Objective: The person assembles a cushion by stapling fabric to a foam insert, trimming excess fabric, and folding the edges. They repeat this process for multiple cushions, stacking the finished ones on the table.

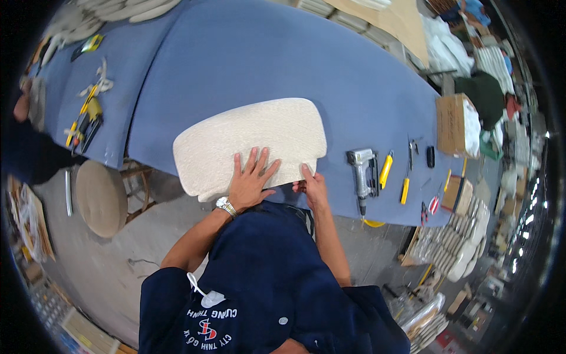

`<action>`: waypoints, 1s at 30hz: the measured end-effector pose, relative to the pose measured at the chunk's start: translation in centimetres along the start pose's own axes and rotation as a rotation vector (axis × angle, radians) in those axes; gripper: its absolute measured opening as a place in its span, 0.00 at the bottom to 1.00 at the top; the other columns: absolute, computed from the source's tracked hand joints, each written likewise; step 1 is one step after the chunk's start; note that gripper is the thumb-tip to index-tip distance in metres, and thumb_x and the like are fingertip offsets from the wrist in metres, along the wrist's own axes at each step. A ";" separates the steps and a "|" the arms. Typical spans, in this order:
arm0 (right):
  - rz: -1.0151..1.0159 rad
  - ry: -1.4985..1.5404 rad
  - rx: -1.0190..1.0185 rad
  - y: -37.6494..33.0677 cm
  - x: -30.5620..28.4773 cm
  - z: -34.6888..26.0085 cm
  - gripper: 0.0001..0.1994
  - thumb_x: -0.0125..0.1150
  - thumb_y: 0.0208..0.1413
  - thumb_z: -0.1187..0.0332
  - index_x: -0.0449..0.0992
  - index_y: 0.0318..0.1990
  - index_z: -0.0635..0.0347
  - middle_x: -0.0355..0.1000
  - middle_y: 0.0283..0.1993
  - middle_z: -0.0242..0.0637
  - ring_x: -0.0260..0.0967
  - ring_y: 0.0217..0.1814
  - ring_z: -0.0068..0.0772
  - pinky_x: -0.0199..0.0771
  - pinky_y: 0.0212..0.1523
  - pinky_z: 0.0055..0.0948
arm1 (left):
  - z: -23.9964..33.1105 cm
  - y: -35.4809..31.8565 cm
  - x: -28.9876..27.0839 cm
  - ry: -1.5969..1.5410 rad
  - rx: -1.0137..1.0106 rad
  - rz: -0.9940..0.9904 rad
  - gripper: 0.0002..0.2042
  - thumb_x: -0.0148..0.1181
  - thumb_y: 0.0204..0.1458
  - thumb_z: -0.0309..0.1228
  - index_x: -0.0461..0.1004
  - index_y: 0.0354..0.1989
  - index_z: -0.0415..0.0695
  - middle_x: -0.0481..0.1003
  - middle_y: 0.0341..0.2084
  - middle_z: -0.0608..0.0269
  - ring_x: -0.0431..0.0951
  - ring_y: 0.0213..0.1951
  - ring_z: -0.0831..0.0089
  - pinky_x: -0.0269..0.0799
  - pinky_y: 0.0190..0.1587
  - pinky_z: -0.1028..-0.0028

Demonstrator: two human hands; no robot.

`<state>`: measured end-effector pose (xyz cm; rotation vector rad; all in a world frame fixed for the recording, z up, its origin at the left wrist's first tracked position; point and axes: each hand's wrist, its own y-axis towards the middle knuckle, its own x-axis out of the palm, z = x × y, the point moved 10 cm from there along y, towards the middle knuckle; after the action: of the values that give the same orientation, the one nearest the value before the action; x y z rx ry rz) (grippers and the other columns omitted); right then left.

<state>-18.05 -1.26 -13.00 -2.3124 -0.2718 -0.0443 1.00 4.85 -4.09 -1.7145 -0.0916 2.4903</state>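
Observation:
A cream fabric-covered chair pad (253, 130), curved along its far edge and notched at its near corners, lies on the blue table in front of me. Flat on its near part rests my left hand (250, 183), fingers spread, a metal watch on the wrist. My right hand (312, 187) grips the pad's near right edge, thumb on top and the other fingers curled below. The underside of the pad is hidden. To the right lies a grey pneumatic staple gun (364, 174), with a yellow-handled cutter (386, 169) close beside it.
Farther right are a yellow-handled screwdriver (405, 190), a black block (430, 157), red-handled scissors (434, 205) and a cardboard box (451, 124). A round stool (101, 199) stands left, near another person's arm (35, 150). Stacked cushions (460, 245) sit beyond the table's right edge.

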 end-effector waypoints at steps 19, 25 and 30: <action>0.147 -0.434 -0.876 -4.8 0.9 -24.9 0.15 0.55 0.69 0.59 0.83 0.50 0.57 0.80 0.53 0.44 0.78 0.52 0.38 0.75 0.52 0.32 | -0.4 11.5 -16.5 -0.454 0.024 -0.329 0.16 0.57 0.66 0.37 0.79 0.54 0.39 0.82 0.33 0.50 0.82 0.32 0.75 0.77 0.37 0.68; 0.129 -0.460 -0.786 -2.0 1.5 -22.3 0.18 0.47 0.74 0.57 0.80 0.54 0.58 0.80 0.49 0.40 0.76 0.50 0.36 0.74 0.54 0.33 | 5.7 13.7 -13.2 -0.368 0.349 0.021 0.23 0.57 0.64 0.31 0.69 0.68 0.48 0.75 0.59 0.43 0.78 0.59 0.53 0.76 0.57 0.64; 0.139 -0.326 -0.729 -2.8 -0.6 -20.8 0.22 0.41 0.75 0.55 0.78 0.57 0.61 0.77 0.58 0.45 0.74 0.59 0.43 0.71 0.61 0.36 | 8.1 13.2 -11.0 -0.510 0.327 0.022 0.24 0.61 0.62 0.35 0.70 0.67 0.46 0.71 0.64 0.45 0.73 0.64 0.53 0.72 0.62 0.61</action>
<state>-18.17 -14.58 3.25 -3.0586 -0.2888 0.3623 -3.51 -9.53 7.43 -0.9431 0.2758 2.7071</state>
